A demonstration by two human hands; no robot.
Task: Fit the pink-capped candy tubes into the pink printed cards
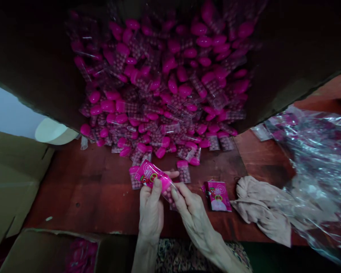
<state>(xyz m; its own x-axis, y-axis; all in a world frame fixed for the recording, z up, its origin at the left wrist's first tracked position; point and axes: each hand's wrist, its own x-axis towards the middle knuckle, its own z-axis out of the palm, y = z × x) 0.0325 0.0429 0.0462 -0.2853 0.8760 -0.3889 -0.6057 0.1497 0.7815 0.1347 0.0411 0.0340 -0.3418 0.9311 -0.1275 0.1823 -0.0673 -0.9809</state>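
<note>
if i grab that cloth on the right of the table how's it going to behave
The cloth will probably flop and sag, since it lies bunched in soft folds. It looks light and unlikely to roll. Its edge may drag the clear plastic, which seems to touch it.

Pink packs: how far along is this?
Probably done: pink items in the lower box, too dim to confirm. In work: one pack with printed wrap, between left hand and right hand. Remaining: the big unwrapped pile, wraps at right.
</note>
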